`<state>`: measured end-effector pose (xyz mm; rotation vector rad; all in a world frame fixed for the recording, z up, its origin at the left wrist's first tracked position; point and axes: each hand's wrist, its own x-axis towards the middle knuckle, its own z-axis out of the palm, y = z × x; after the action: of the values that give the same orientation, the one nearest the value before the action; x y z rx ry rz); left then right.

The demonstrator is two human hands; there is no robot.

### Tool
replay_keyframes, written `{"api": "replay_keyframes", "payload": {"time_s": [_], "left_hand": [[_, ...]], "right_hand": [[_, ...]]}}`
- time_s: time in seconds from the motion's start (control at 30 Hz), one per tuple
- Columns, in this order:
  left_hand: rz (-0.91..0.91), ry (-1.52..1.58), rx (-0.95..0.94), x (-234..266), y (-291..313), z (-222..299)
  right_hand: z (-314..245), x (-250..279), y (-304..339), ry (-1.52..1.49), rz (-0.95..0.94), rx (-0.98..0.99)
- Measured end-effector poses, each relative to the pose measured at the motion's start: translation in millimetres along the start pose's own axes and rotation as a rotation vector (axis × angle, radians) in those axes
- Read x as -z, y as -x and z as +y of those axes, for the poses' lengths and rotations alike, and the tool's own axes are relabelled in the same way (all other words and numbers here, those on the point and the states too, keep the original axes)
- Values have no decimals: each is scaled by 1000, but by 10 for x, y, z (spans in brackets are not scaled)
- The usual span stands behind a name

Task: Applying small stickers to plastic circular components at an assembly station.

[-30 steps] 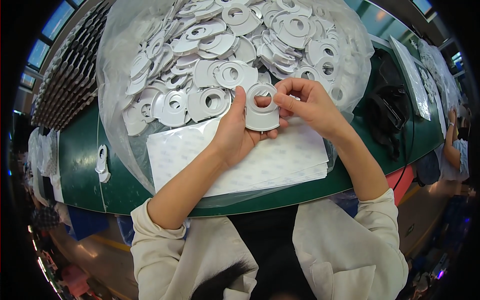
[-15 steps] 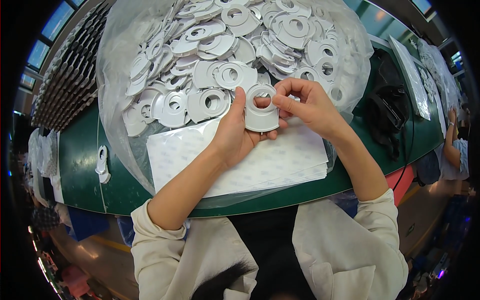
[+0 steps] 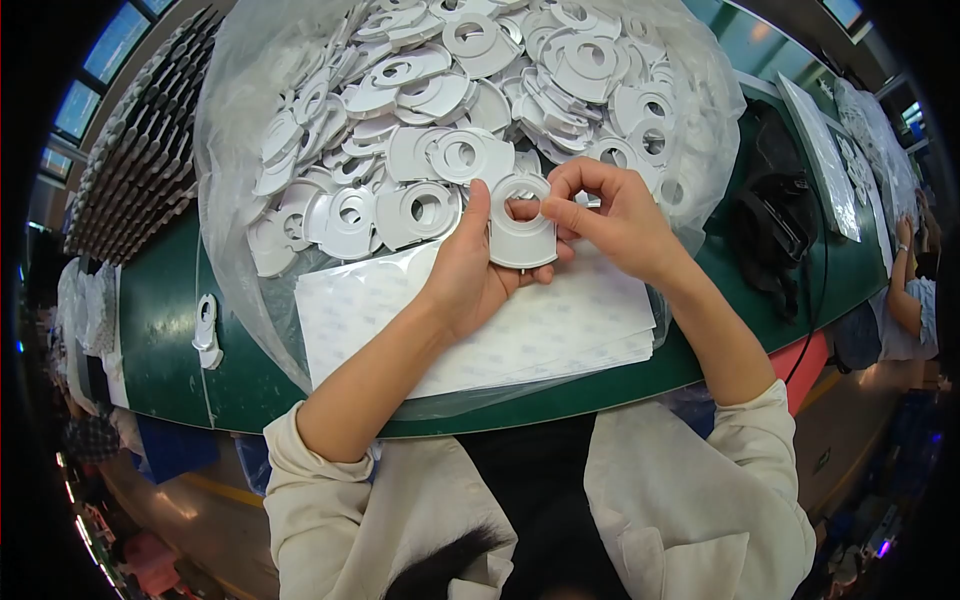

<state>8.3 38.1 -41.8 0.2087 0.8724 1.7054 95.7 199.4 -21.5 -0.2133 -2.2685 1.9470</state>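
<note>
A white plastic part with a round ring opening point(image 3: 523, 243) is held upright in front of me. My left hand point(image 3: 468, 270) grips it from the left and below, thumb along its left edge and fingers behind it. At the ring's right side, my right hand point(image 3: 618, 222) has its thumb and index finger pinched together against the rim; whether something thin is between those fingertips, I cannot make out. Beneath both hands lies a stack of white sheets point(image 3: 560, 340) with faint printing. Just beyond is a big heap of similar white plastic parts point(image 3: 420, 85).
The heap rests in a clear plastic bag point(image 3: 235, 130) on the green table point(image 3: 160, 330). One small white part point(image 3: 206, 330) lies alone at left. Stacked dark and white pieces point(image 3: 140, 140) stand far left. A black bag point(image 3: 775, 220) with a cable lies right. Another person's arm point(image 3: 903, 280) shows far right.
My right hand has shifted very slightly at the ring's rim. The held part stays almost in the same place in my left hand.
</note>
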Motion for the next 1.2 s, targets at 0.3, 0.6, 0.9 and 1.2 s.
{"api": "replay_keyframes", "payload": {"time_s": [0.3, 0.6, 0.9, 1.2], "left_hand": [[-11, 9, -16, 28, 0, -21], [-25, -9, -47, 23, -4, -46], [-75, -214, -125, -23, 19, -116], [2, -298, -56, -126, 72, -52]], "right_hand": [[-69, -107, 46, 144, 86, 96], [-58, -85, 23, -137, 203, -13], [-82, -115, 23, -5, 268, -33], [-211, -267, 74, 627, 398, 89]]}}
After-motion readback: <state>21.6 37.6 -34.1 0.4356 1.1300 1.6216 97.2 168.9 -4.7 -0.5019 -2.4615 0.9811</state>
